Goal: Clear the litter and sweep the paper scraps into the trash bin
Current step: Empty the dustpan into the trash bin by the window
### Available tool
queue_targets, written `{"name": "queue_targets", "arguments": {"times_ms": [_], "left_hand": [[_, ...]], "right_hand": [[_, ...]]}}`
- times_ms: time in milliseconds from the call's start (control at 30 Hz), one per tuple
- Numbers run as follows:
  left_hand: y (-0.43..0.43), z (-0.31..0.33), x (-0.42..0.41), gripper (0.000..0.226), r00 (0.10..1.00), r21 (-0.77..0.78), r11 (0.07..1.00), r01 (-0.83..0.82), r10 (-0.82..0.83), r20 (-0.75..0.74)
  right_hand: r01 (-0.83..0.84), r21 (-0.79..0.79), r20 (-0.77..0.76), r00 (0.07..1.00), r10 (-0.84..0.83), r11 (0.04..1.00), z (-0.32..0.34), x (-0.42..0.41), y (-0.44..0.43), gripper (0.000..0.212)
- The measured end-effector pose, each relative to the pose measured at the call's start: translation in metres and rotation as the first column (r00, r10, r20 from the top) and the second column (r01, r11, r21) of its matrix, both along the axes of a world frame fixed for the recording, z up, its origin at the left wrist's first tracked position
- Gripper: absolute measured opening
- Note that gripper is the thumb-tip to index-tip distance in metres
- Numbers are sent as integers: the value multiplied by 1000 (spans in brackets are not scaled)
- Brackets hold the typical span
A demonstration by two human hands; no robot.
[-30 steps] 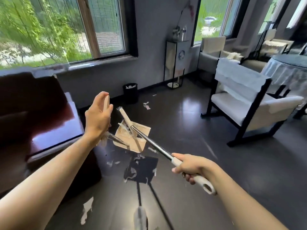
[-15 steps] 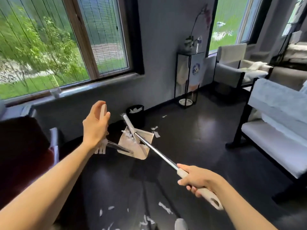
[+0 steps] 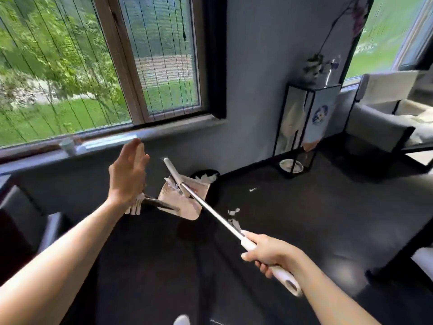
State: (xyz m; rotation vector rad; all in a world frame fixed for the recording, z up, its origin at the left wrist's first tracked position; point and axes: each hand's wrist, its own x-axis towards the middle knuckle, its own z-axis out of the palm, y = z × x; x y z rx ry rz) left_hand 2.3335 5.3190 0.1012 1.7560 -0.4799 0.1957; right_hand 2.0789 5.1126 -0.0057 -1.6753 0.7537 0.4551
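Observation:
My left hand (image 3: 127, 177) grips the upright handle of a beige dustpan (image 3: 181, 202), held above the dark floor. White paper scraps (image 3: 174, 185) lie in the pan. My right hand (image 3: 271, 256) is shut on the white grip of a broom (image 3: 210, 209); its metal shaft runs up-left and its head rests in the pan. The black trash bin (image 3: 206, 175), with white paper inside, stands by the wall just behind the dustpan. A few scraps lie on the floor to the right: a small scrap (image 3: 253, 190) and a larger scrap (image 3: 234, 211).
A black-framed stand (image 3: 304, 127) with a plant on top stands against the wall to the right of the bin, with a white dish (image 3: 291, 165) beneath. White armchairs (image 3: 384, 127) fill the right side. Dark furniture (image 3: 16, 219) sits at left below the windowsill (image 3: 112, 140).
I have walked towards the wall with dustpan and broom held the same way. The trash bin is now much closer, directly behind the pan. The floor scraps near my feet have dropped out of view.

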Motion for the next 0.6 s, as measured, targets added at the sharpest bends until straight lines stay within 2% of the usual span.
{"name": "queue_targets", "arguments": {"times_ms": [100,167,267,400,500,533,600], "left_hand": [[-45,-7,79,27,1000,34,999,12,-13,28],[-76,-14,133,33,996,56,995,81,-83,36],[-117,-22,207,42,980,208,964,166,-185,74],[-162,-31,279,45,939,420,866,271,-334,82],[-192,-54,304,46,891,645,701,305,-450,67],[-202,-62,308,43,881,674,672,308,-469,65],[-219,-63,317,37,880,625,706,333,-470,63]], "right_hand": [[-1,0,0,1000,1,1000,-12,73,-34,75],[8,-2,8,1000,-8,1000,-18,120,-52,74],[55,33,9,998,-55,998,-20,185,-70,72],[131,141,6,991,-134,981,-25,247,-94,72],[185,160,-13,983,-185,970,-34,276,-113,71],[196,178,-19,980,-196,964,-38,280,-120,71],[240,289,-9,969,-248,927,-47,285,-133,72]]}}
